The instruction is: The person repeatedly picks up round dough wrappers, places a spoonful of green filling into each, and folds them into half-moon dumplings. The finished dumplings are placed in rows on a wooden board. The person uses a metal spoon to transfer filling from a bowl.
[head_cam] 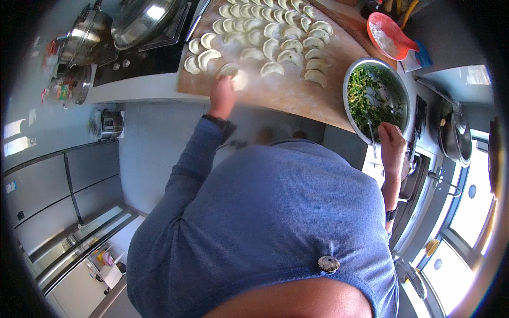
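My left hand point(222, 95) is at the near edge of a floured wooden board point(290, 99), its fingers pinching a pale dough wrapper point(239, 80). Several folded dumplings point(272, 68) lie in rows across the board beyond it. At the board's right end stands a metal bowl point(405, 93) containing a chopped green filling point(364, 87). A metal spoon point(372, 137) leans over the bowl's near rim. Beside that spoon, my right hand point(391, 143) is over the rim with curled fingers; whether they grip anything is hidden.
A black cooktop point(135, 71) with a large metal pan point(143, 20) and a steel pot point(85, 35) lies left of the board. Behind the bowl sits a red scoop-shaped container point(391, 37) with white powder. A dark wok point(453, 135) and a faucet point(447, 183) are at right.
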Tool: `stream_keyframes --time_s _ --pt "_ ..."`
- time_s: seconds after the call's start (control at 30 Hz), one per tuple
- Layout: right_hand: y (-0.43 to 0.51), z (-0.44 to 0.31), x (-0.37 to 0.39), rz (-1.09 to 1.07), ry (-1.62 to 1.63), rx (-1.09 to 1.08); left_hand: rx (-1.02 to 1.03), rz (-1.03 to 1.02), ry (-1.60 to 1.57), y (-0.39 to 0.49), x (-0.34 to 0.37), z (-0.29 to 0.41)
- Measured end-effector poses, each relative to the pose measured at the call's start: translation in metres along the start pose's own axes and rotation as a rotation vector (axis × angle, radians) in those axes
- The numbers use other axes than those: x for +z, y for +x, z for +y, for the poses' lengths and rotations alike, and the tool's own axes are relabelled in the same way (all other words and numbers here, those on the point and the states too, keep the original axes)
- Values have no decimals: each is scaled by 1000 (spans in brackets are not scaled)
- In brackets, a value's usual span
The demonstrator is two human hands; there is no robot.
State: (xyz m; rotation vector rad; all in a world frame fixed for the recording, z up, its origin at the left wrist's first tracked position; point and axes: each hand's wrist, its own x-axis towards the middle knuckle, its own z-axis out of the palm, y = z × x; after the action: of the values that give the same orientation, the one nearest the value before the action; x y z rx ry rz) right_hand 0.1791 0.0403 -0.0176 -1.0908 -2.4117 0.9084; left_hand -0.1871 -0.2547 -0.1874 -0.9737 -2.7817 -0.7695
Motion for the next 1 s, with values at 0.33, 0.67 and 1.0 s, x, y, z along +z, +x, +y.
stream_keyframes --time_s 0.33,0.67,1.0 --pt "76 -108 150 -703 163 -344 -511 -107 -452 28 -8 -52" --pt "101 -159 335 -828 327 251 -539 -207 -932 38 23 -66" --pt "82 -133 337 -623 408 295 -317 -118 -286 38 -15 -7"
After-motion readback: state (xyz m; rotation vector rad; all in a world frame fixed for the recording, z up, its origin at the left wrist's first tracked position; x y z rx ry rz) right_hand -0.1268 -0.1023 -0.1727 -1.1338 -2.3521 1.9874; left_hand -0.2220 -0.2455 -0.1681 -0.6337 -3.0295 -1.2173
